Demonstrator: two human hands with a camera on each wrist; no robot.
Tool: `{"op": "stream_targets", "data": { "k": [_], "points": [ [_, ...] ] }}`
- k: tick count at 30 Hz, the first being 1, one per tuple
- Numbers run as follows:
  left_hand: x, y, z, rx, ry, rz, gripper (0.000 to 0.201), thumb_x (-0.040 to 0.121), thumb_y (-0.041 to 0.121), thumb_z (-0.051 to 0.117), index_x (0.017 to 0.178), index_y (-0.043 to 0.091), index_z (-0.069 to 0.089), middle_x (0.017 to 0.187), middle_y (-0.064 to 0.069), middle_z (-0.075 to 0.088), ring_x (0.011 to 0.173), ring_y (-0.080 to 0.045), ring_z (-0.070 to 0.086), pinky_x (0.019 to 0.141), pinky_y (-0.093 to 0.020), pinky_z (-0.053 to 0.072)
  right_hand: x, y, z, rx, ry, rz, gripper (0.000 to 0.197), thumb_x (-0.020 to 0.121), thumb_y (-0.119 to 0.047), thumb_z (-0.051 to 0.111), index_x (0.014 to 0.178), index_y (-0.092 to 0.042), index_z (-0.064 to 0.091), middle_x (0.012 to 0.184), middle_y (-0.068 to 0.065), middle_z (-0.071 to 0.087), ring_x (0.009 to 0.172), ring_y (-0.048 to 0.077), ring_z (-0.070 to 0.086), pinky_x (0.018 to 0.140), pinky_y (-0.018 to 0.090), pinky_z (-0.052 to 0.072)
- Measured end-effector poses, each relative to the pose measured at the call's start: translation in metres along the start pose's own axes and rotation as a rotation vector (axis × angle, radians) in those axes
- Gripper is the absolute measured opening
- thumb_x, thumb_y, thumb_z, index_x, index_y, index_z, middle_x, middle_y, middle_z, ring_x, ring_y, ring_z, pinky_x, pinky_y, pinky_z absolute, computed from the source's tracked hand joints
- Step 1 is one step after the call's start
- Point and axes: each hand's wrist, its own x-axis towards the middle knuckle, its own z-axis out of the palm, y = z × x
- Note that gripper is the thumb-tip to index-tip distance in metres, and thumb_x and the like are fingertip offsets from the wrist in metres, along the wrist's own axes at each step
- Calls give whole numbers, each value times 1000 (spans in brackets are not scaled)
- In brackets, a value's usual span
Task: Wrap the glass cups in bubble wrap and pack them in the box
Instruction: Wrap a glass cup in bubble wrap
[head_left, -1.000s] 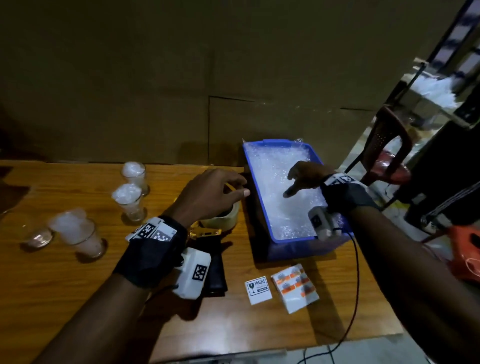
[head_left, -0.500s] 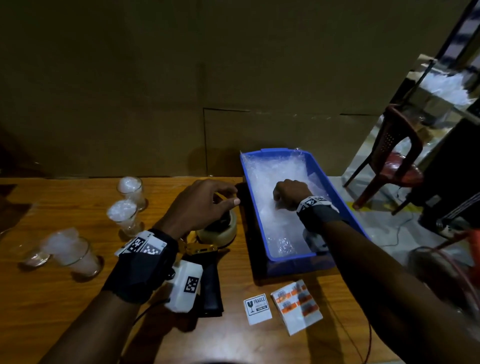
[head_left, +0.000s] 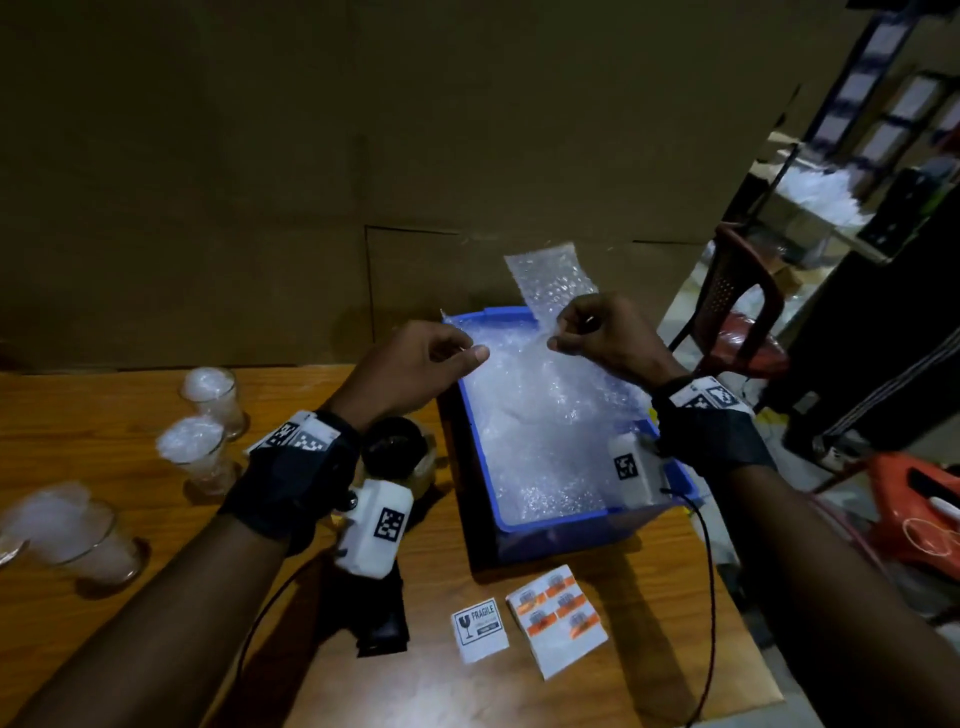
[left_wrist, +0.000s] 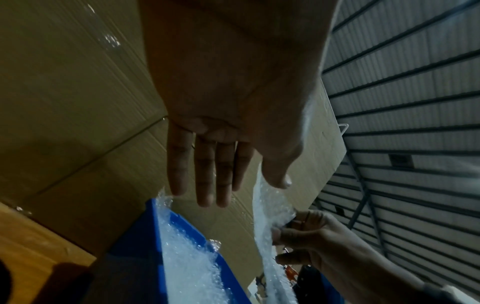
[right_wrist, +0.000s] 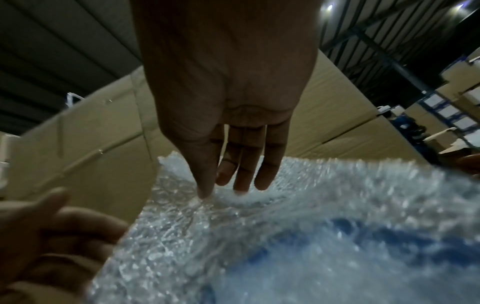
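**Bubble wrap sheet lifted over the blue bin**

A sheet of bubble wrap (head_left: 550, 283) stands up above the far end of the blue bin (head_left: 550, 525), right of the frame's centre in the head view. The right hand (head_left: 605, 332) pinches the sheet's lower part between thumb and curled fingers; the right wrist view shows the thumb tip (right_wrist: 205, 193) pressed into the wrap. The left hand (head_left: 415, 364) hovers at the bin's far left corner, just beside the sheet. In the left wrist view its fingers (left_wrist: 205, 174) are straight and close together, and the thumb tip lies at the sheet's edge; whether it touches the sheet cannot be told. More bubble wrap fills the bin.

Three glass cups stuffed with white wrap stand on the wooden table (head_left: 104, 649) at the left of the frame: one farthest back (head_left: 210, 397), one below it (head_left: 195, 457), and a blurred one at the left edge (head_left: 72, 530). A roll of tape (head_left: 397, 457) sits between the left wrist and the bin. Near the bottom of the frame lie a fragile label (head_left: 479, 629) and, just right of it, a sheet of orange stickers (head_left: 558, 626). A red chair (head_left: 737, 312) stands at the right.
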Motion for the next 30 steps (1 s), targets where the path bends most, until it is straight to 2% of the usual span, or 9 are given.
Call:
{"op": "stream_targets", "data": {
  "k": [4, 9, 11, 14, 17, 20, 25, 28, 30],
  "points": [
    [20, 16, 19, -155, -32, -68, 63, 84, 64, 65, 113, 9, 70, 96, 1, 70, 90, -6, 64, 67, -21, 44, -16, -22, 0, 75, -31, -102, 18, 80, -2, 78, 77, -17, 68, 73, 5, 68, 66, 3, 58, 66, 19, 47],
    [25, 21, 32, -296, -26, -159, 12, 100, 20, 61, 105, 12, 68, 96, -2, 73, 88, -15, 69, 68, -29, 49, -35, -22, 10, 123, -13, -113, 7, 83, -11, 79, 84, -14, 73, 85, 2, 74, 80, 9, 69, 72, 24, 53],
    [22, 24, 33, -355, -75, -164, 20, 102, 24, 58, 113, 10, 67, 108, -3, 74, 98, -14, 71, 73, -30, 54, -40, -16, 10, 169, 41, -98, 6, 83, -13, 80, 83, -13, 74, 84, 1, 75, 79, 11, 70, 74, 24, 54],
    [17, 27, 39, -420, -198, -169, 35, 96, 33, 65, 127, 18, 61, 115, 0, 72, 105, -12, 71, 82, -35, 60, -47, -11, 16, 202, -30, -119, 7, 88, -13, 75, 94, -9, 77, 92, -2, 76, 87, 11, 72, 81, 27, 56],
    [18, 19, 49, -404, -124, -179, 39, 88, 28, 76, 122, 19, 62, 106, -1, 72, 99, -17, 71, 80, -38, 58, -48, 4, 18, 188, -83, -80, 14, 91, -11, 70, 104, -12, 76, 101, -4, 76, 91, 8, 71, 82, 28, 57],
    [16, 10, 53, -401, -60, -197, 32, 88, 23, 76, 116, 15, 63, 91, 3, 70, 88, -15, 70, 74, -34, 55, -42, 28, 6, -11, -42, 90, 14, 84, -15, 79, 97, -18, 75, 93, -5, 75, 83, 10, 70, 83, 42, 58],
    [13, 0, 57, -354, -20, -162, 17, 91, 22, 73, 106, 17, 66, 94, -2, 69, 86, -19, 70, 66, -26, 52, -34, 37, 2, -560, -494, 311, 52, 76, -50, 81, 114, -17, 70, 117, 1, 69, 103, 20, 63, 87, 29, 47],
    [11, -3, 56, -303, -11, -124, 13, 91, 23, 73, 101, 21, 66, 94, -4, 70, 88, -25, 70, 65, -28, 51, -33, 27, 18, -822, -617, 285, 71, 74, -60, 78, 125, -14, 59, 125, 5, 63, 114, 27, 60, 90, 32, 45],
    [10, -6, 55, -270, -5, -95, 11, 90, 24, 74, 98, 23, 67, 92, 0, 70, 81, -18, 68, 67, -29, 50, -30, 24, 28, -903, -686, 232, 65, 77, -53, 78, 124, -14, 58, 126, 8, 62, 113, 29, 60, 84, 30, 42]
  ]
}}
